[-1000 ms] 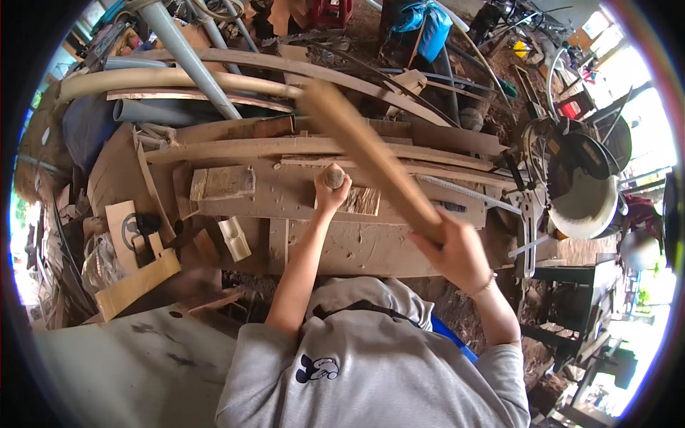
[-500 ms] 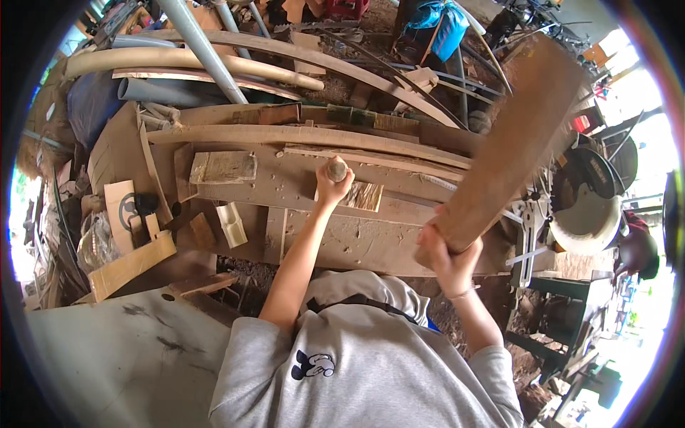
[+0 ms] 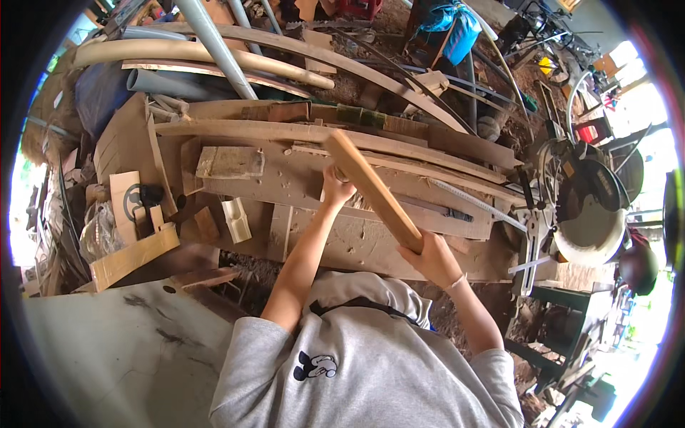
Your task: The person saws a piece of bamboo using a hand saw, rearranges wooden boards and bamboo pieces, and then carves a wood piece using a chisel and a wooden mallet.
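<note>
My right hand (image 3: 434,259) is wrapped round the lower end of a thick wooden club (image 3: 376,194), a squared length of timber. The club slants up and left, its far end over my left hand (image 3: 337,191). My left fingers are closed round a round wooden tool handle (image 3: 340,173) held upright. The club covers most of its top, and the tool's lower end is hidden by my hand. Beneath lies a small rough-grained wood block (image 3: 356,202), largely covered by the club and hand. It rests on the wooden workbench (image 3: 321,232).
Long timber strips (image 3: 285,132) run along the bench's far side. A wood block (image 3: 230,162) and a pale grooved piece (image 3: 236,220) lie to the left. A circular saw machine (image 3: 589,228) stands at the right. Grey pipes (image 3: 217,53) lean beyond the bench.
The club has swung from raised at the right, down and left to over the handle in my left hand. My right hand has moved slightly left; the left stays nearly in place.
</note>
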The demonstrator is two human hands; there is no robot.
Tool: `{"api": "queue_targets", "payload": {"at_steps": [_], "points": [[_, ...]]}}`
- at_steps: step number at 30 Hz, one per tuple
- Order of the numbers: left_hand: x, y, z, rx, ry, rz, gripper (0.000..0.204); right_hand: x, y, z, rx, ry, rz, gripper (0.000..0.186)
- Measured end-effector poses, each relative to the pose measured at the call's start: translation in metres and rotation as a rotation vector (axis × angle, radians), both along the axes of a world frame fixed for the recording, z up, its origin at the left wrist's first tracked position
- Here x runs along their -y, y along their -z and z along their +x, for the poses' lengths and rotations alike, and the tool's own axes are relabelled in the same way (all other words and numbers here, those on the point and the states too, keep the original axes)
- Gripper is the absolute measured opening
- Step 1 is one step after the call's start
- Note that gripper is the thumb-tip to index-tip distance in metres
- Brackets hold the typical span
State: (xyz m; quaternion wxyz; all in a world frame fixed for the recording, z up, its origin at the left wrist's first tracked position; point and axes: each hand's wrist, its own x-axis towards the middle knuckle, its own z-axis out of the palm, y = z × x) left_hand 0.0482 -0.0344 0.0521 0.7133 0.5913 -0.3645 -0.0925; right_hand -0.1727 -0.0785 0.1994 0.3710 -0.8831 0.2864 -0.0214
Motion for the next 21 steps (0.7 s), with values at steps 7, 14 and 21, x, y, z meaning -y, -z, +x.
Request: {"api": "queue_targets", "payload": {"at_steps": [7, 14, 21], "points": [[-0.005, 0.021, 0.009, 0.088, -0.058, 0.019, 0.014, -0.024, -0.061, 0.005, 0.528, 0.427, 0.156, 0.021], [0.01, 0.021, 0.017, 0.36, -0.153, 0.054, 0.012, -0.007, -0.032, 0.006, -0.053, 0.017, -0.114, 0.032], [0.006, 0.015, 0.006, -0.021, 0.028, 0.003, 0.013, -0.02, -0.022, 0.013, 0.407, 0.317, -0.039, 0.024]]}}
